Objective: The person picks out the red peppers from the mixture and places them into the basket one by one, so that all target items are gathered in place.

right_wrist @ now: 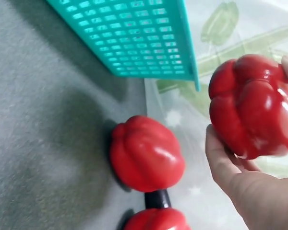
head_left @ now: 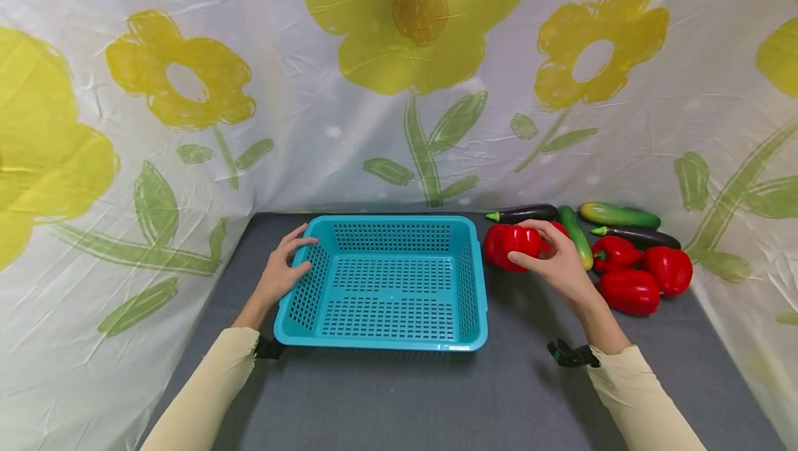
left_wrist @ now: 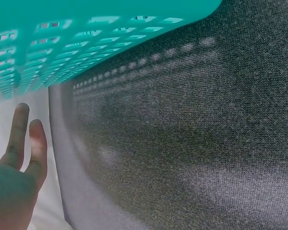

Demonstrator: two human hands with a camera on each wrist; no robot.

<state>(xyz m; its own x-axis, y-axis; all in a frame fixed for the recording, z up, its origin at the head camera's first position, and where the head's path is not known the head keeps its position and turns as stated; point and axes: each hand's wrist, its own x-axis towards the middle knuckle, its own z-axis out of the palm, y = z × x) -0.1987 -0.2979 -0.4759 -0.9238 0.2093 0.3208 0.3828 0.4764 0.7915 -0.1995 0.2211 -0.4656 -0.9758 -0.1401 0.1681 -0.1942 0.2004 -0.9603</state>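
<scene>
My right hand (head_left: 557,260) holds a red bell pepper (right_wrist: 254,105) between thumb and fingers, raised beside the basket's right side. Below it in the right wrist view, another red bell pepper (right_wrist: 146,153) lies on the cloth, with part of a further red pepper (right_wrist: 156,220) at the bottom edge. A turquoise perforated basket (head_left: 391,346) stands in the middle with nothing inside. At its left rim is my left hand (head_left: 283,271), thumb and fingers spread and fairly straight. Two of its fingers (left_wrist: 20,134) show below the basket wall in the left wrist view; contact with the rim is unclear.
Right of the basket lie several more vegetables: eggplants (head_left: 526,213), a cucumber-like green vegetable (head_left: 617,215), another green one (head_left: 575,236), and red bell peppers (head_left: 630,292). Dark grey cloth (head_left: 386,395) covers the table. A flowered curtain (head_left: 274,91) hangs behind and at both sides.
</scene>
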